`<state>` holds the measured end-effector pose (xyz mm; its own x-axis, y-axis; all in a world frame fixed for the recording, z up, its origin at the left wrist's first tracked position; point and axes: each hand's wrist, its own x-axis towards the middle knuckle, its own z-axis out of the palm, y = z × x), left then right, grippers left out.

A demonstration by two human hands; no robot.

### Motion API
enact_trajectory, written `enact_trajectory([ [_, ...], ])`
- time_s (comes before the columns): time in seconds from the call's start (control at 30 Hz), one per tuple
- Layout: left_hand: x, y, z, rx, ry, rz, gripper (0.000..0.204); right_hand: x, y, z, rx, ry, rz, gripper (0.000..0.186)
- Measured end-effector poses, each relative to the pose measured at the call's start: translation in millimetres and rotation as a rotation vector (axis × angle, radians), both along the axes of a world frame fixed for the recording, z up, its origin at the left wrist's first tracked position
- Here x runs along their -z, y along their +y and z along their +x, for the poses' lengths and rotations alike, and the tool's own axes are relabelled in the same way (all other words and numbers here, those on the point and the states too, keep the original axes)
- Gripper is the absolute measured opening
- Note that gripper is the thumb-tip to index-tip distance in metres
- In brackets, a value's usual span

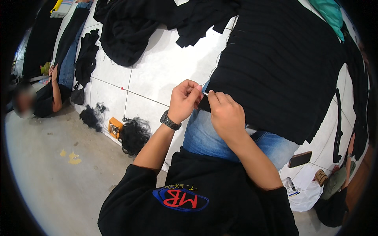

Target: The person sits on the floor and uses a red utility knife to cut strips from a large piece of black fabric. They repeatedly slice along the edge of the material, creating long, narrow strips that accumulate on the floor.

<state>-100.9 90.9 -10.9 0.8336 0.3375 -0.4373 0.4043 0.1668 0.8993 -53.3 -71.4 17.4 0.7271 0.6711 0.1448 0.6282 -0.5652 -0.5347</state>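
Right hand [227, 112] is pinching a slim pale tool [205, 93], left hand [184, 101] has its fingertips closed beside it — can't tell on what — at the black cloth's [275, 67] near-left corner. Orange box [111, 129] left, contents unclear, by black thread [134, 135] — white tiles [151, 80], grey concrete [51, 173] near-left.

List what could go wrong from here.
The slim pale tool at the meeting point of the left hand and right hand could slip and nick the skin; its tip is too small to make out. It might also snag the black cloth. The phone, lying near the cloth's lower edge, could get knocked if the cloth shifts.
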Motion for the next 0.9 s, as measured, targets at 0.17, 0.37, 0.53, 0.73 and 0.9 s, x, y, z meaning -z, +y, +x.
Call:
enact_trajectory([
  [0.17, -1, 1, 0, -0.007, -0.013, -0.007, 0.015, 2, -1, 2, 0.109, -0.028, 0.038, 0.035],
  [0.37, -7, 3, 2, 0.001, -0.019, -0.019, 0.016, 10, 4, 13, 0.078, -0.094, 0.051, 0.036],
  [0.53, 6, 29, -5, 0.043, -0.061, 0.086, 0.014, 6, -10, 20, 0.182, 0.017, 0.179, 0.032],
  [0.73, 77, 143, -104, 0.595, 0.353, 1.235, 0.022, -19, -162, 48, 0.683, 0.121, 0.463, 0.027],
  [0.9, 71, 82, -62, 0.213, -0.019, 0.656, 0.025, 38, -333, 34, 1.416, 0.203, 0.74, 0.025],
])
